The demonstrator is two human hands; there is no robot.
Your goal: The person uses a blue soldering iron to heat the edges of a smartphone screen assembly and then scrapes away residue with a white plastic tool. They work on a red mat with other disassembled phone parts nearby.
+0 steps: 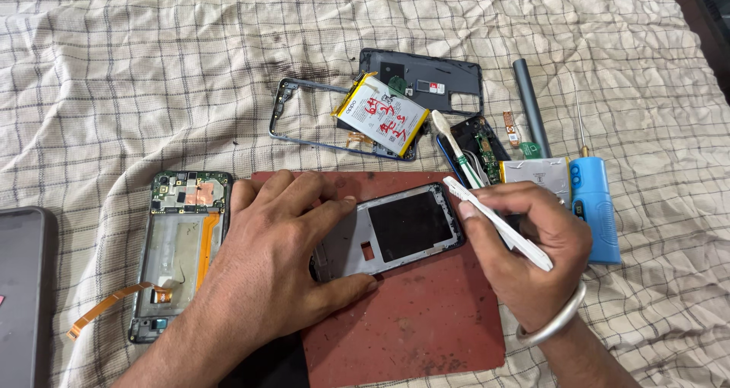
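My left hand (266, 259) lies flat on a reddish-brown mat (426, 319), thumb and fingers pinning the left end of a phone frame (403, 228) that has a dark screen panel in its opening. My right hand (532, 251) grips a white flat pry tool (494, 221) like a pen. Its tip rests at the frame's upper right corner. A silver bangle (559, 319) circles my right wrist.
An opened phone body (179, 251) with an orange flex cable lies left of the mat. Behind are a battery (380, 114) on a metal frame, a dark back cover (426, 76), a white toothbrush (452, 145), a grey cylinder (530, 103), a blue tool (593, 205), all on checked cloth (137, 76).
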